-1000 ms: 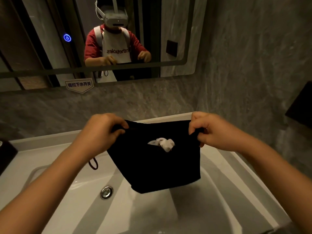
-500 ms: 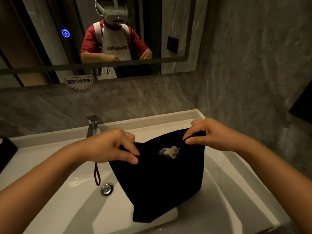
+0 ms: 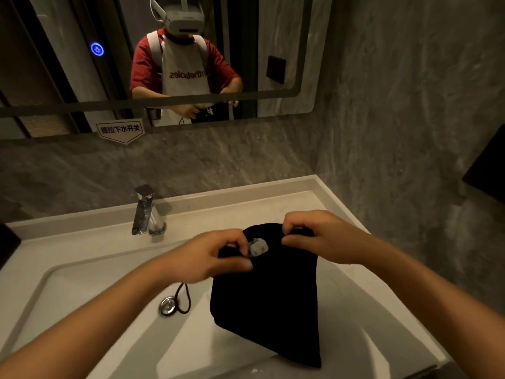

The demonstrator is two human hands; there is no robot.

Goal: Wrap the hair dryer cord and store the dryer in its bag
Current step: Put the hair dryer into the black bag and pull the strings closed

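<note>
Bag now sits lower over the sink, its mouth narrower than before. Your left hand and right hand each grip pinched on the rim, white plug poking out. Closing step; tuck plug, then cinch the drawstring.

A sign under the mirror reads "提拉下水开关"; the reflected white bib's mirrored lettering is only partly legible.

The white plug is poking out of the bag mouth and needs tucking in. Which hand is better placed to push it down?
Probably the left hand: its fingertips already touch the white plug, while the right hand pinches the black bag rim.
</note>
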